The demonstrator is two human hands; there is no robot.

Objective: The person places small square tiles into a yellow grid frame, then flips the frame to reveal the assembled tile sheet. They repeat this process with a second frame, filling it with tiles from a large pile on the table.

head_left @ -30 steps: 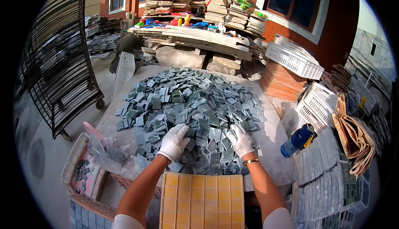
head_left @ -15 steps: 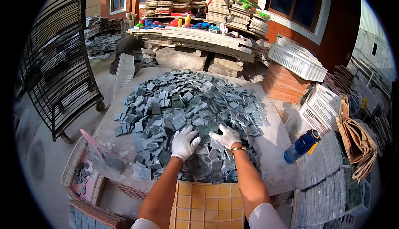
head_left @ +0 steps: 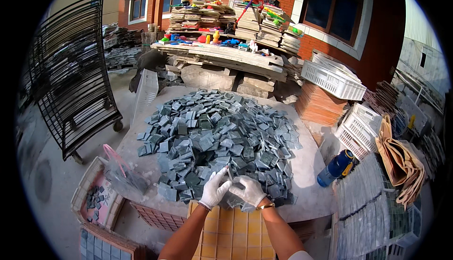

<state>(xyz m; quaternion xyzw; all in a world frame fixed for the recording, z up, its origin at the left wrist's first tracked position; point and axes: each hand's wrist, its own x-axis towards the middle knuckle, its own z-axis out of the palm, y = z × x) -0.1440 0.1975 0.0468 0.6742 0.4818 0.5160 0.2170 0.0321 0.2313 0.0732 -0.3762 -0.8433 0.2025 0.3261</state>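
A wide heap of small square grey-green stone tiles [head_left: 222,130] covers the middle of the table. At its near edge my two hands, in white gloves, are close together. My left hand [head_left: 215,189] has its fingers pointing up and pressed together; whatever is between them is too small to make out. Beside it, my right hand [head_left: 248,190] is curled inward, its fingertips near the left hand and partly hidden. Just below my wrists lies a yellow gridded tray [head_left: 231,234], its squares marked by pale lines.
A blue bottle [head_left: 335,168] stands at the table's right, near stacked tile sheets [head_left: 361,203] and white crates [head_left: 358,128]. To the left are a clear bag with a pink handle [head_left: 125,177], a bin with loose tiles [head_left: 89,184] and a black metal rack [head_left: 71,76].
Both hands have drawn back from the heap toward the yellow tray and come together. My fingers, spread over the tiles before, are now closed in. The view has shifted slightly.
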